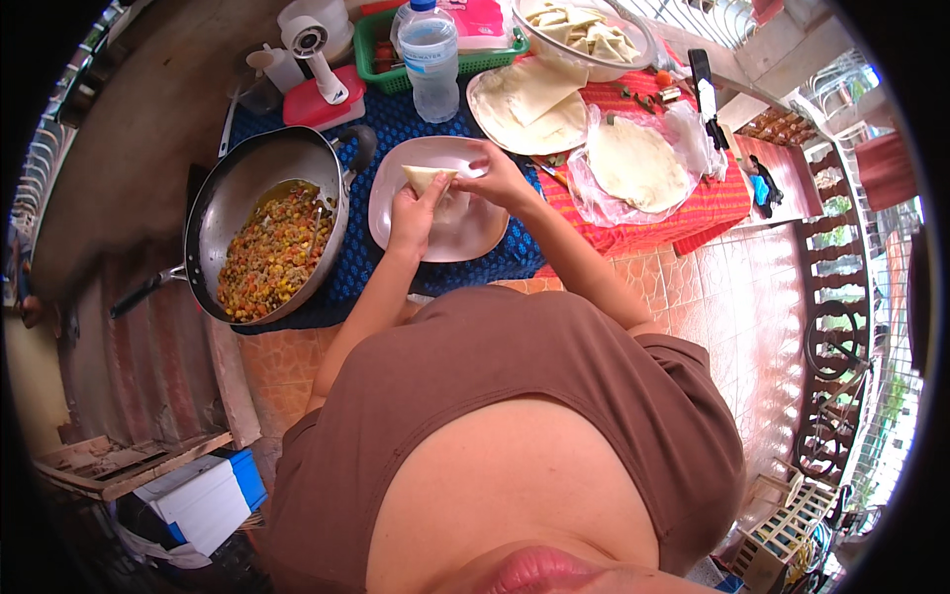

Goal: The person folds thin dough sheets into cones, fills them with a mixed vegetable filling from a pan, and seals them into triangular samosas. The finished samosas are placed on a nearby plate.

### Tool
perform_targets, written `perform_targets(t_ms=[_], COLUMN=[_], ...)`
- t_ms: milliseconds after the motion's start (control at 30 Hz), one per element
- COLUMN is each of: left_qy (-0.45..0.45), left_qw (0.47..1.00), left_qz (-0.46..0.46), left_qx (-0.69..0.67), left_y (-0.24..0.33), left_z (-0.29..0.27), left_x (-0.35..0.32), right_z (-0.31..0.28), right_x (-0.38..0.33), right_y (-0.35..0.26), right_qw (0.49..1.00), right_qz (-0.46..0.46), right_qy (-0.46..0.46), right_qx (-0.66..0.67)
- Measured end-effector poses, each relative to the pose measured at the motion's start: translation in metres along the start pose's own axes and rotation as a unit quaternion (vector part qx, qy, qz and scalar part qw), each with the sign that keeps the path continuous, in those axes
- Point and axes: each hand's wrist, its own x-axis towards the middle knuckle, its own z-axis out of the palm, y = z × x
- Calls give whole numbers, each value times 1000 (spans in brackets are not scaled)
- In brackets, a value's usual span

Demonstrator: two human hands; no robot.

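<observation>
A pale dough wrapper folded into a pointed triangle [426, 177] is held up over a pale pinkish plate [384, 226]. My left hand [410, 222] is closed around its lower side, thumb on the front. From the right, my right hand [498, 179] pinches the wrapper's right edge; some fingertips overlap and hide the exact grip. Left of the plate stands a wide pan [203, 238] holding a chopped, colourful vegetable filling [272, 259]. Beyond the plate to the right lie flat round wrappers [524, 109], one partly folded over.
Another round wrapper [638, 166] rests on clear plastic at the right. Behind are a bowl [594, 71] of folded triangles, a water bottle [432, 74], a green basket [371, 64] and a small white fan [322, 69] on a red-lidded container. The pan's handle [148, 292] sticks out left.
</observation>
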Motion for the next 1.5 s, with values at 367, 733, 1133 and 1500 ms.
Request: perform_targets(t_ms=[367, 733, 1133, 1500], left_qy=[150, -24, -24, -79], left_qw=[708, 680, 977, 996], left_qz=[320, 270, 24, 36], left_qx=[611, 681, 209, 37], left_y=[-11, 16, 9, 29], left_z=[-5, 7, -22, -8], left_x=[-2, -11, 6, -11], right_z=[6, 11, 14, 0], right_x=[-17, -16, -18, -23], right_y=[-8, -5, -7, -33], right_qw=[995, 997, 938, 915], right_qz=[47, 57, 63, 107], right_qy=[-45, 5, -61, -139], right_qx=[-74, 44, 336, 364])
